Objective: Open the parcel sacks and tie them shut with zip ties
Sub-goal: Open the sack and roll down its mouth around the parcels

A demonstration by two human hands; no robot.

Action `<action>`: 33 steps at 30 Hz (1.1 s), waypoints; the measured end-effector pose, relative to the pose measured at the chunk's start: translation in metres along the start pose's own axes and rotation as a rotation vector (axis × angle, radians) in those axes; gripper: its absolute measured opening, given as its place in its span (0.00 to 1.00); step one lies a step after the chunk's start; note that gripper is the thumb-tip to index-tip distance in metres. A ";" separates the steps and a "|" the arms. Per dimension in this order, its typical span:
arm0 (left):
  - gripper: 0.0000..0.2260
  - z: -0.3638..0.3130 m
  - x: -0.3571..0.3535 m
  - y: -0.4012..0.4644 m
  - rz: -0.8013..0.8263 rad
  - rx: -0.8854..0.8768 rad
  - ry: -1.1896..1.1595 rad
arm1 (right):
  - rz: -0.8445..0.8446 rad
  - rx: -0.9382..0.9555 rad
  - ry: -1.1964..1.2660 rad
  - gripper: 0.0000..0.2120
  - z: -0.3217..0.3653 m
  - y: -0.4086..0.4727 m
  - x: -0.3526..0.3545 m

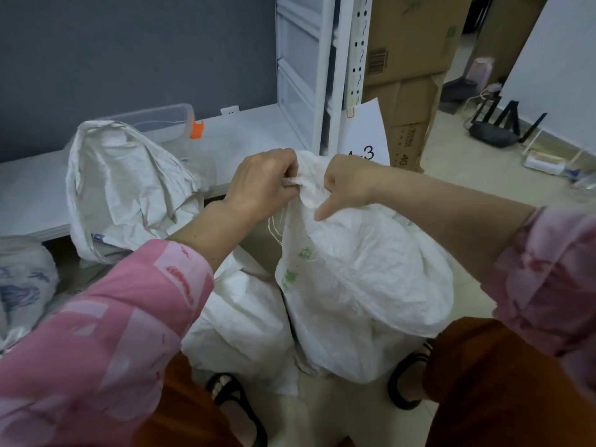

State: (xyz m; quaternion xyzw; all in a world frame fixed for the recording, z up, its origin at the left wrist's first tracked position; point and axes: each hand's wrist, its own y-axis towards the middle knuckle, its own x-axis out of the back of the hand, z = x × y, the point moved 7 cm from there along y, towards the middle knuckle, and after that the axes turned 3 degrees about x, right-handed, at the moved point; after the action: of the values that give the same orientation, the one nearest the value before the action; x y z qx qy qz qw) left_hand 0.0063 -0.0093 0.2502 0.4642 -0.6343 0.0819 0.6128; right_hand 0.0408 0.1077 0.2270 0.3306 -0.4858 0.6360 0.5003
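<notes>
**Gathering the neck of a full sack**

Right now we have both hands on the bunched mouth of the sack (361, 285) at the centre of the frame, which stands on the floor between our feet. Our left hand (263, 182) curls round the gathered neck and pinches it; our right hand (346, 185) grips the same neck from the other side, thumb pointing down. No zip tie shows in either hand.

The sack looks like thin woven plastic: soft, crinkly, probably slippery, with loose threads at the edge. It bulges, so we judge it full yet fairly light. The neck, just under the ruffled rim, seems the best place to hold.

A second sack (129, 188), at centre left, leans on a low white shelf (251, 130), slack and open. Another sack (242, 317) lies low beside ours. A clear tub (161, 122) sits on the shelf by a grey wall. Cardboard boxes (409, 59) stand at the upper right on a pale tiled floor (477, 162).
</notes>
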 end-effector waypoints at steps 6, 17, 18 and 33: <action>0.08 0.012 -0.009 0.002 0.248 0.167 -0.014 | -0.474 0.260 -0.905 0.09 0.030 -0.014 0.013; 0.11 -0.007 -0.019 0.011 0.577 0.278 -0.070 | -0.714 0.555 -0.953 0.10 0.063 -0.025 0.000; 0.11 -0.007 -0.020 0.011 0.526 0.264 -0.020 | -0.606 0.488 -0.736 0.08 0.056 -0.021 0.007; 0.11 0.039 -0.011 -0.005 0.381 0.389 -0.094 | -0.501 0.331 -0.897 0.13 0.011 -0.015 0.019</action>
State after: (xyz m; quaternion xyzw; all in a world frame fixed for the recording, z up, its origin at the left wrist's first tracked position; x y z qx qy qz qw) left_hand -0.0193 -0.0327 0.2292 0.4488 -0.7102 0.2944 0.4556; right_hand 0.0489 0.1036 0.2521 0.7499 -0.4514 0.3614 0.3213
